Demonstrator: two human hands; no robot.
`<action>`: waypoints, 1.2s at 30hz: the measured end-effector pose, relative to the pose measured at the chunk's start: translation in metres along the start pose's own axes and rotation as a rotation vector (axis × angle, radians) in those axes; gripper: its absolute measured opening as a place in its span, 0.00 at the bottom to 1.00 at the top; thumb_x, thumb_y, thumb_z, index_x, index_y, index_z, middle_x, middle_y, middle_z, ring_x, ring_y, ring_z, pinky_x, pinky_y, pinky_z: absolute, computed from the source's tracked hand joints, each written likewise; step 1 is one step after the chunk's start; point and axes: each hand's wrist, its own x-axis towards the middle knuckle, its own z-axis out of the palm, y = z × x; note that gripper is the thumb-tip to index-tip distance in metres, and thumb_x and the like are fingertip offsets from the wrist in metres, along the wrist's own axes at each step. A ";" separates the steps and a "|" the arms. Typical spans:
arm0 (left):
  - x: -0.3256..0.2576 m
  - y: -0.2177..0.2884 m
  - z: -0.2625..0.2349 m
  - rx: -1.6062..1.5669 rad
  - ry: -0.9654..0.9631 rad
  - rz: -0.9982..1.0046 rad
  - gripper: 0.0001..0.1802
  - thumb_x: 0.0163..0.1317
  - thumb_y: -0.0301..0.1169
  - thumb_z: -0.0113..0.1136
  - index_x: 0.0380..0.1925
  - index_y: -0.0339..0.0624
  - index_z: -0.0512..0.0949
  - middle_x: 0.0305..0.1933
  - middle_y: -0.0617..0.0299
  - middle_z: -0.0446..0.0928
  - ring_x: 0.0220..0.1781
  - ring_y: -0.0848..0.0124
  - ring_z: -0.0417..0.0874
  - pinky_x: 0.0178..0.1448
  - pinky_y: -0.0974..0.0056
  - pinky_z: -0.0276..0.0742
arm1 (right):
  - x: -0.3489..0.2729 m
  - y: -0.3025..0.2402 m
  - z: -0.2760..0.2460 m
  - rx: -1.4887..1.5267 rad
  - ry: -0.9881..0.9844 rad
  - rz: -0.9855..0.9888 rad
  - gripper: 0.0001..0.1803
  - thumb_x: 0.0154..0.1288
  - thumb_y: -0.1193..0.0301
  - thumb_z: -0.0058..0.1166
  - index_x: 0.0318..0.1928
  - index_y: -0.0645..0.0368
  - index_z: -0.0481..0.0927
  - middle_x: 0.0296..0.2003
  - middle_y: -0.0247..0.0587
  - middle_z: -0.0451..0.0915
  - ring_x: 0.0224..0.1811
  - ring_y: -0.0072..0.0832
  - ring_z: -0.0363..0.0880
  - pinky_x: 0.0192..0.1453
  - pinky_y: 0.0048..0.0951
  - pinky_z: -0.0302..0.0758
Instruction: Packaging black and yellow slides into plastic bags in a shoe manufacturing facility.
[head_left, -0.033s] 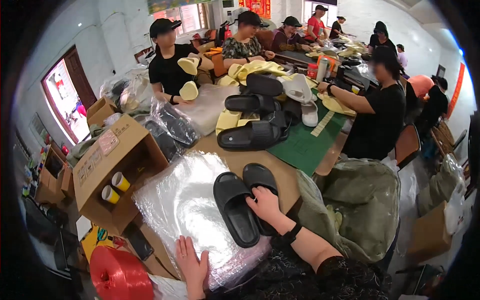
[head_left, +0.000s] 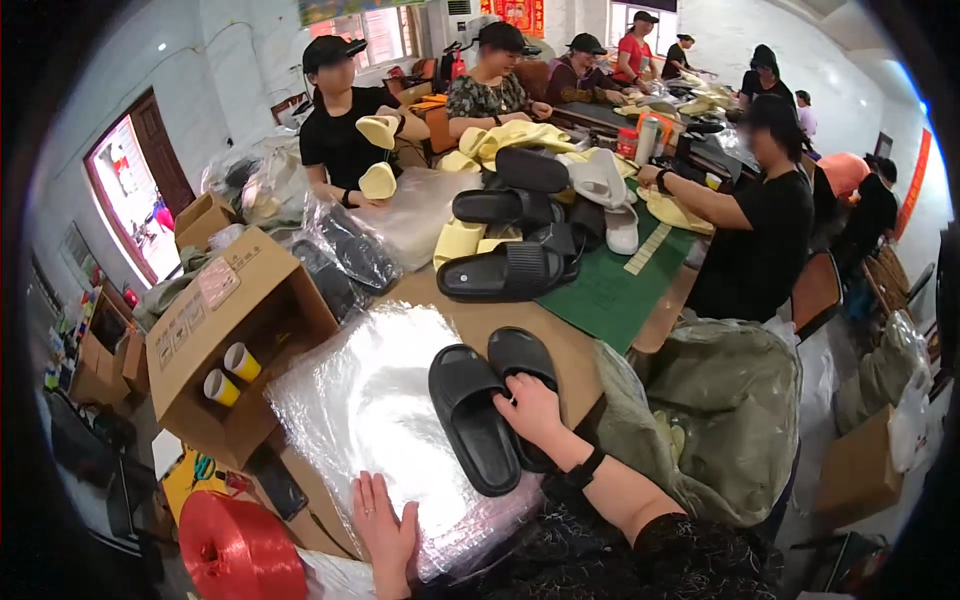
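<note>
Holds one black slipper [head_left: 517, 352] of two in curled right hand [head_left: 530, 408]; lays left hand [head_left: 386, 530] flat at seven o'clock, thumb wide, on clear plastic [head_left: 345, 375].

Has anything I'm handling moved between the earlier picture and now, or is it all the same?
Nothing has visibly changed. Your left hand still lies flat on the clear plastic film, your right hand is still at the right-hand black slide sandal, and the left-hand black slide sandal stays beside it.
</note>
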 end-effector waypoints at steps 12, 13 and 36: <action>0.003 0.009 -0.009 -0.022 -0.100 -0.086 0.41 0.61 0.43 0.61 0.69 0.30 0.61 0.76 0.39 0.55 0.78 0.42 0.52 0.77 0.42 0.47 | -0.001 -0.001 -0.005 -0.027 -0.055 0.001 0.19 0.61 0.58 0.60 0.45 0.61 0.79 0.41 0.47 0.79 0.46 0.47 0.79 0.46 0.45 0.78; 0.002 0.009 -0.009 -0.022 -0.105 -0.105 0.41 0.61 0.43 0.61 0.69 0.30 0.61 0.76 0.39 0.55 0.78 0.42 0.52 0.77 0.42 0.47 | -0.001 -0.003 -0.005 -0.021 -0.073 0.012 0.20 0.61 0.58 0.60 0.45 0.61 0.79 0.42 0.47 0.79 0.46 0.48 0.79 0.46 0.46 0.78; -0.005 0.003 -0.002 -0.036 0.074 0.001 0.39 0.60 0.46 0.63 0.66 0.33 0.67 0.73 0.39 0.61 0.75 0.41 0.58 0.75 0.43 0.53 | -0.004 0.002 0.000 -0.041 -0.015 -0.030 0.16 0.63 0.59 0.58 0.38 0.60 0.78 0.36 0.47 0.78 0.42 0.49 0.78 0.44 0.48 0.76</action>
